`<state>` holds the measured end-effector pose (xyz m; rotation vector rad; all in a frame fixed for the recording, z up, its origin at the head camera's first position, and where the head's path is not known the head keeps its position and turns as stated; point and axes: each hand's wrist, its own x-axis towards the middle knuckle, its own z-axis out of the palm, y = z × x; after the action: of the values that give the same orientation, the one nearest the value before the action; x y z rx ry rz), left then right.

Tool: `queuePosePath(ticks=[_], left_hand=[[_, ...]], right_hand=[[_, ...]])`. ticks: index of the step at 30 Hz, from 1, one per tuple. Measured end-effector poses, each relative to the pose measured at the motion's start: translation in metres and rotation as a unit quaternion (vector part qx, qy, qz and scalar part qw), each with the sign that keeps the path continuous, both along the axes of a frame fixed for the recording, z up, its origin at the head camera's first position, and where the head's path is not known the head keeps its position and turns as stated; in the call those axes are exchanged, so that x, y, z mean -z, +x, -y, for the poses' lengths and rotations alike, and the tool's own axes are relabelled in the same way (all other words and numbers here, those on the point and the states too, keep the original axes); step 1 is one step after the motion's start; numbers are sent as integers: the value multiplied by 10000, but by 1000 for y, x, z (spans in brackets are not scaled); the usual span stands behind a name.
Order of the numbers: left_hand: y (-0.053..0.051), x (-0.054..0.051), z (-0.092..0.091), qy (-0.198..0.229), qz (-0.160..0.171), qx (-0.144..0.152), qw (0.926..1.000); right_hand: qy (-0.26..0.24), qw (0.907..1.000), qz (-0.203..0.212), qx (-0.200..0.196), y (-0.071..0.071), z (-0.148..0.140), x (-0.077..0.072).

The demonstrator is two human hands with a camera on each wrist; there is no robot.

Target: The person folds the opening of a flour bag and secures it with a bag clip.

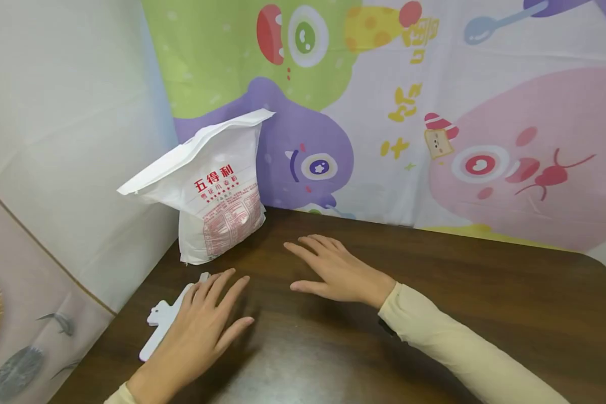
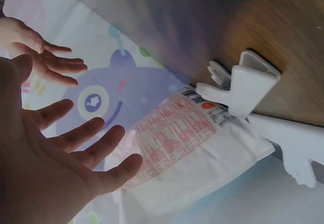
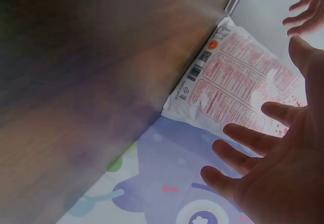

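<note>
Left hand (image 1: 204,320): fingers spread and loosely extended, thumb held apart, grip empty. We place it above the table at the near left, partly covering the clip in the head view. A cream cuff (image 1: 121,395) shows at its wrist.

Right hand (image 1: 333,272): fingers likewise spread and relaxed, thumb apart, grip empty. We find it raised over the middle of the table, to the right of the bag and well apart from it, with a long cream sleeve (image 1: 459,342) behind.

Bag (image 1: 222,196): white, printed with red characters, a row of red stars and red text panels. We record it upright on the table toward the back left, beyond both hands, its broad top edge slanting down to the left. The left wrist view adds an orange round mark (image 2: 208,105) near its base.

Clip (image 1: 164,317): white, with a shaped projection on one side, lying just in front of the bag; whether the two touch, we cannot tell.

Table (image 1: 485,314): dark brown, wood-grained, glossy at the near middle.

Printed cloth (image 1: 384,185): hung behind the table, bearing green, purple and pink cartoon figures and yellow characters.
</note>
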<state>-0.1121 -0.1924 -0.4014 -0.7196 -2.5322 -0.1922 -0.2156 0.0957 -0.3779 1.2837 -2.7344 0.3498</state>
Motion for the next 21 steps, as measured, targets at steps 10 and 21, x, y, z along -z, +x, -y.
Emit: queuePosePath(ticks=[10,21], left_hand=[[-10,1,12,415,464,-80,9980],[-29,2,34,1788,1463,-65,9729]], right_hand=[[-154,9998,-46,110,-23,10,-2],[20,9986,-304,434,-44,29,-8]])
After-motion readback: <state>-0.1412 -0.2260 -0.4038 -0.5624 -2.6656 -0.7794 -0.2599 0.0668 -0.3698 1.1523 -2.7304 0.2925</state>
